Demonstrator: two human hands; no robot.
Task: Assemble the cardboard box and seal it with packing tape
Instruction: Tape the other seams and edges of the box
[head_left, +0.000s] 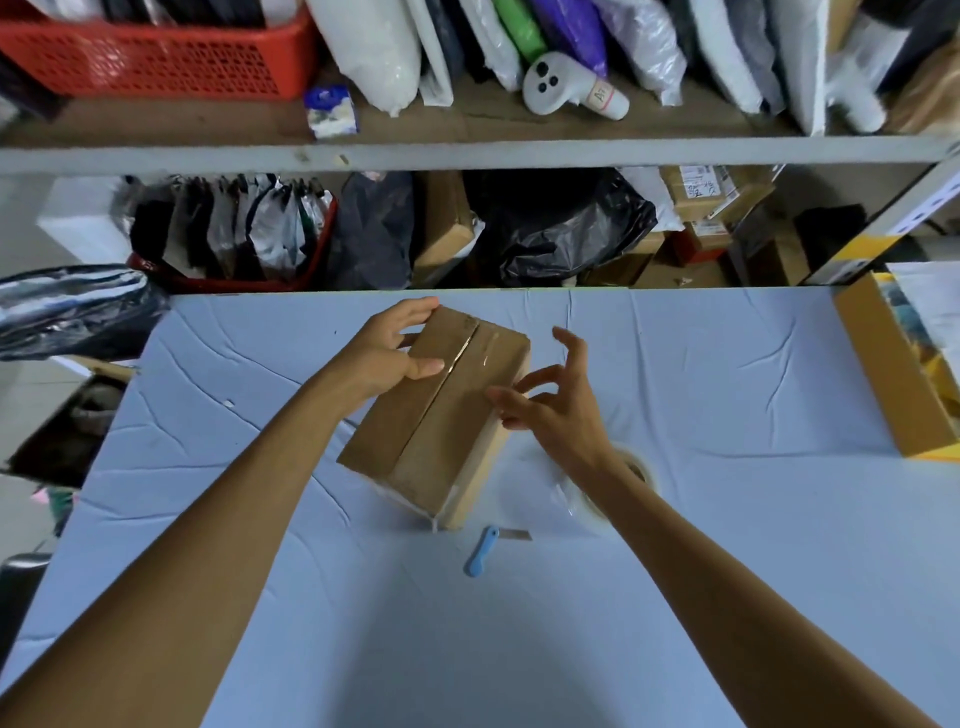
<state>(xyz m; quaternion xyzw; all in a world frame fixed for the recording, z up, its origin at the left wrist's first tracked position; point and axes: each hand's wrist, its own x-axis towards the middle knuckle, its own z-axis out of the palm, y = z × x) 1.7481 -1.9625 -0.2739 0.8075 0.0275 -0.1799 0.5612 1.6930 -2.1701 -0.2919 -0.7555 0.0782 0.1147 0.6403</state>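
Observation:
A closed brown cardboard box (436, 415) stands tilted on the pale blue table (727, 415), its two top flaps meeting at a centre seam with clear tape glinting along it. My left hand (395, 348) grips the box's far left edge, thumb on the top flap. My right hand (550, 400) hovers at the box's right side with fingers spread; whether it pinches a tape end I cannot tell. A roll of clear packing tape (623, 488) lies on the table behind my right wrist, partly hidden. A small blue-handled cutter (485, 548) lies just in front of the box.
An open yellow-brown carton (893, 374) sits at the table's right edge. Behind the table, shelves hold bags, parcels and a red basket (156, 57). A black plastic bag (67, 306) bulges at the left corner.

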